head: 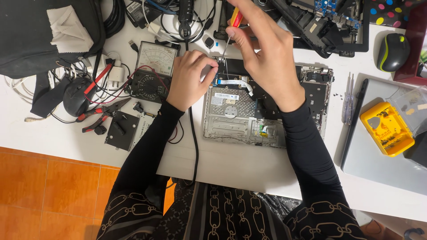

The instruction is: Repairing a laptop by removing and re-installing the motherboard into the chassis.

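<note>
Screwdriver point(230, 33) pinched upright in right hand point(267, 58) fingers over opened laptop base point(267, 111) mid-worktop, left hand point(191, 78) fingers curled together steadying tip; best kept vertical, pressed firmly, turned slowly.

The right hand point(262, 49) is gripping a red-and-yellow screwdriver point(232, 27), its tip pointing down into the opened laptop chassis point(242, 118). The left hand point(191, 78) is resting at the chassis edge, fingers possibly pinching a screw. An analog multimeter point(153, 71) is lying just beside it.
</note>
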